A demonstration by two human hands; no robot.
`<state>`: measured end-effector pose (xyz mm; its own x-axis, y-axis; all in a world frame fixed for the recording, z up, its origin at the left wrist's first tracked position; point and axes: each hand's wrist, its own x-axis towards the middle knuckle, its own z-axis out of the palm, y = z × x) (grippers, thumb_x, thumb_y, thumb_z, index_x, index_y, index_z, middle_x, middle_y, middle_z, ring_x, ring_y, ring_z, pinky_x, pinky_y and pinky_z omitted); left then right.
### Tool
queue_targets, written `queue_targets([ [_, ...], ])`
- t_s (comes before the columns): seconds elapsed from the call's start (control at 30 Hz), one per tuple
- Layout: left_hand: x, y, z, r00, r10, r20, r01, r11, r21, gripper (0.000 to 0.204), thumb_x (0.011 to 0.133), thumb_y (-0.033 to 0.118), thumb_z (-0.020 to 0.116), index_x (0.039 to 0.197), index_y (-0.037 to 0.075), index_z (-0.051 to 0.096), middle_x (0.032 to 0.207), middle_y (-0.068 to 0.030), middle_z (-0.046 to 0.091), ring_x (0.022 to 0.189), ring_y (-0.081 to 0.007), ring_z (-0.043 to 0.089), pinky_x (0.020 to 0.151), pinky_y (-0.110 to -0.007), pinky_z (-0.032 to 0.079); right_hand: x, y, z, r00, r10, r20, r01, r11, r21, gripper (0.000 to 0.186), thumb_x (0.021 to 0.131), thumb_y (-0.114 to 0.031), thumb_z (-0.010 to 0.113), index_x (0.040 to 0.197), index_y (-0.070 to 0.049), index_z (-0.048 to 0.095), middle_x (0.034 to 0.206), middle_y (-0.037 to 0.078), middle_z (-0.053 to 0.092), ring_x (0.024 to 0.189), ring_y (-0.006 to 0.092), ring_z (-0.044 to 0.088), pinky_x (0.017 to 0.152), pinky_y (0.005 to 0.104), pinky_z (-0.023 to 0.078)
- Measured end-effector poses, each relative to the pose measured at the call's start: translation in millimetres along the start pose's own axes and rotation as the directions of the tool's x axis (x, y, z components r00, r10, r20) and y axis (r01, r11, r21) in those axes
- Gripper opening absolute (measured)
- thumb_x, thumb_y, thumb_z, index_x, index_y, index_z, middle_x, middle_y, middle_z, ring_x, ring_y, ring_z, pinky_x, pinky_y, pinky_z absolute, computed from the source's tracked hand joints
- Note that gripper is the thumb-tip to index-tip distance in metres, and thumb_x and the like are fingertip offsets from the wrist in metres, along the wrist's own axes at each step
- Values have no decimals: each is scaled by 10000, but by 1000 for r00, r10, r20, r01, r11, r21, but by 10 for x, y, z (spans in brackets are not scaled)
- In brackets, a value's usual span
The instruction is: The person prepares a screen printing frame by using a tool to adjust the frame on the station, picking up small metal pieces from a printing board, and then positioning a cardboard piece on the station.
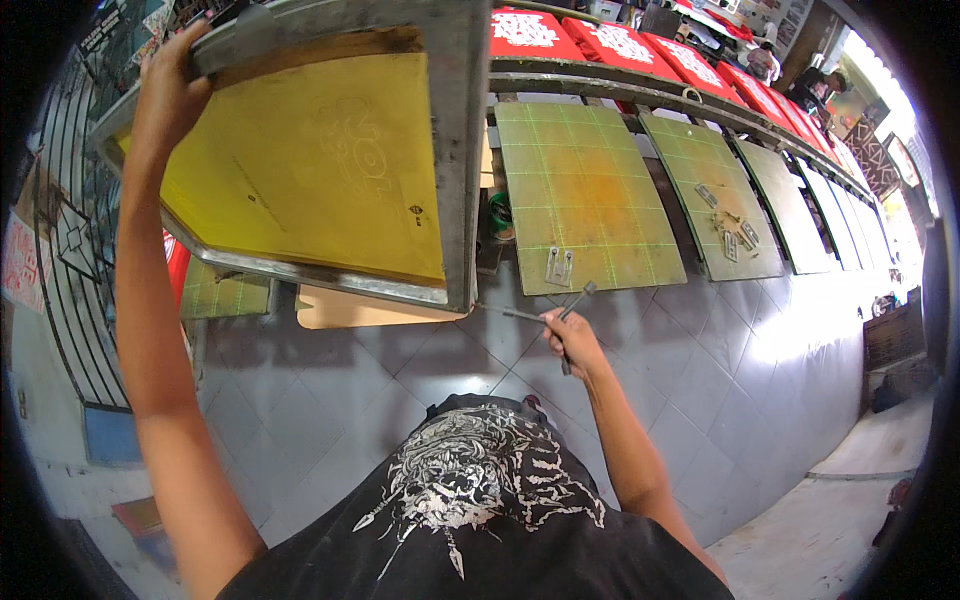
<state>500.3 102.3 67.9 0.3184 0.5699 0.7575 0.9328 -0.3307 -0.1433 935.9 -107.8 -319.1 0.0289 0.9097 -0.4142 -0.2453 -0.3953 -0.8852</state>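
My left hand (178, 88) is closed on the upper left edge of a screen printing frame (458, 180), which is tilted up at the left of the head view. Its metal border surrounds a yellow mesh (300, 170) with faint lettering and small dark marks. In my right hand (577, 340), fingers wrapped round the crossbar, is a dark T-handle wrench (515, 314). The wrench's thin shaft points left, its tip close to the frame's lower right corner; whether they touch I cannot tell. Under the frame shows a tan board (370, 310).
To the right stand greenish platens with grid lines (590, 200), the nearest bearing small metal pieces (560, 266). Another platen (710, 190) holds several metal clamps (738, 238). Red printed shirts (620, 48) line the far side. People are in the background. Grey tiles (660, 350) cover the floor.
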Motion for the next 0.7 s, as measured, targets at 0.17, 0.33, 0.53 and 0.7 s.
queue_targets([
  [0.17, 757, 849, -149, 936, 330, 119, -331, 944, -16, 336, 689, 48, 670, 1021, 51, 619, 948, -200, 640, 923, -362, 621, 788, -430, 478, -443, 292, 172, 990, 136, 37, -139, 983, 122, 177, 919, -201, 574, 962, -33, 535, 696, 23, 537, 491, 72, 405, 436, 226, 314],
  [0.33, 1273, 1894, 252, 776, 552, 305, -517, 834, -192, 217, 673, 161, 649, 831, 12, 656, 787, -229, 645, 772, -394, 633, 661, -459, 500, -899, 691, 119, 974, 227, -14, -213, 931, 297, 181, 948, -188, 518, 1037, -32, 534, 686, 9, 523, 464, 62, 364, 418, 210, 283],
  [0.53, 1551, 2642, 1122, 571, 708, 416, -633, 702, -327, 311, 680, 321, 709, 815, 41, 692, 776, -197, 661, 776, -367, 650, 675, -454, 511, -1163, 999, -48, 961, 262, -89, -230, 935, 270, 122, 929, -176, 545, 978, -65, 562, 651, 5, 527, 473, 73, 410, 431, 197, 311],
  [0.7, 1682, 2938, 1842, 497, 718, 487, -606, 689, -397, 361, 670, 120, 656, 1024, 50, 657, 947, -166, 676, 880, -336, 644, 762, -400, 507, -1223, 878, 305, 920, 379, -98, -290, 828, 480, 129, 915, -208, 570, 870, -87, 563, 649, 2, 541, 473, 73, 426, 436, 197, 329],
])
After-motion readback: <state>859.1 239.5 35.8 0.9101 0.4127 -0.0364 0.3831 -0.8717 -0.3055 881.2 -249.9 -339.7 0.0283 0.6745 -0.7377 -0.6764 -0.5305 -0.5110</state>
